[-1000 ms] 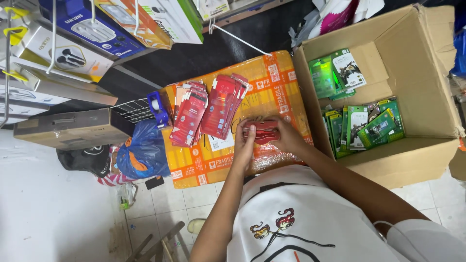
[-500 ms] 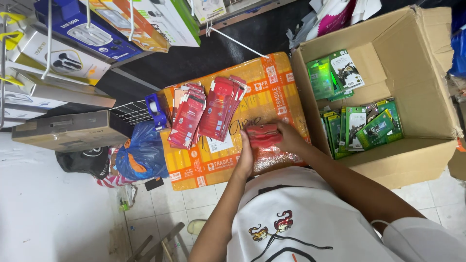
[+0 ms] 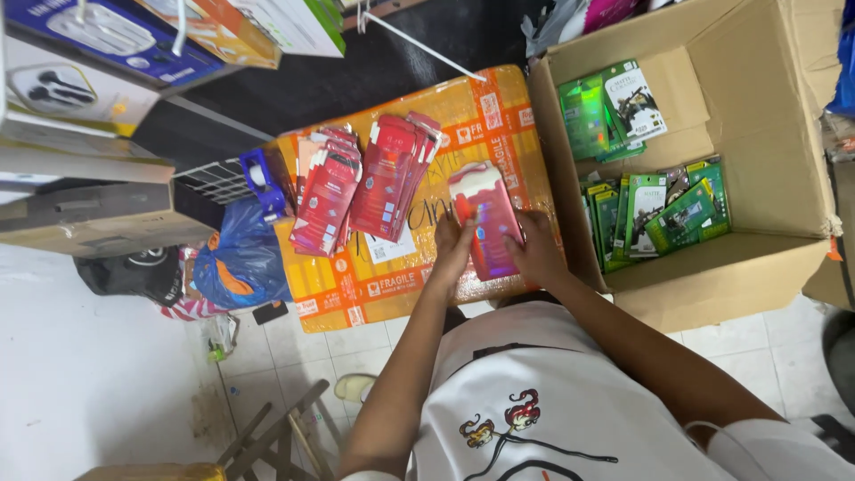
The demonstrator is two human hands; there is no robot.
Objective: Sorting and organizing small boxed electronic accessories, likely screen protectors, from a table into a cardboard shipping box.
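Observation:
My left hand (image 3: 454, 245) and my right hand (image 3: 537, 249) together hold a stack of red packets (image 3: 485, 223), now lying flat with their faces up, over an orange wrapped parcel (image 3: 463, 116). The left hand grips the stack's left edge, the right hand its right edge. Two fanned piles of the same red packets (image 3: 392, 183) (image 3: 325, 198) lie on the parcel to the left of my hands.
An open cardboard box (image 3: 757, 134) on the right holds green packets (image 3: 663, 214) in a row and a few more (image 3: 610, 107) at the back. A blue tape dispenser (image 3: 258, 178), a blue plastic bag (image 3: 236, 263) and shelves with boxed goods (image 3: 107, 53) lie left.
The stack in my hands has turned from edge-on to flat, faces up, and reaches farther across the parcel. The view has shifted down slightly.

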